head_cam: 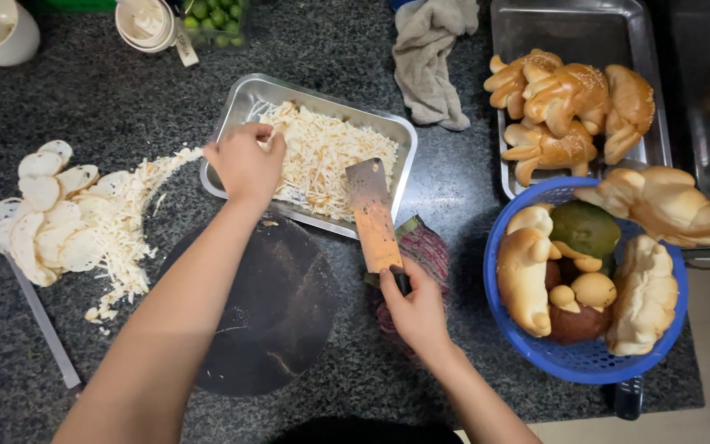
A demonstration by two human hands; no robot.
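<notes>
My left hand (246, 161) rests on the near-left rim of a metal tray (237, 102), fingers curled into the shredded pale strips (330, 156) that fill it. My right hand (415, 308) grips the dark handle of a rectangular cleaver (372, 215). The cleaver's blade points away from me, its tip over the tray's near edge. A round dark cutting board (277, 312) lies between my arms. Under my right hand sits a purple-striped cloth (426, 245).
Sliced white rounds (47, 215) and loose shreds (129, 222) lie left on the speckled counter. A blue basket (569, 362) holds shaped bread and brown fruits at right, behind it a metal tray of bread figures (564, 107). A grey rag (429, 57), limes and cups stand at the back.
</notes>
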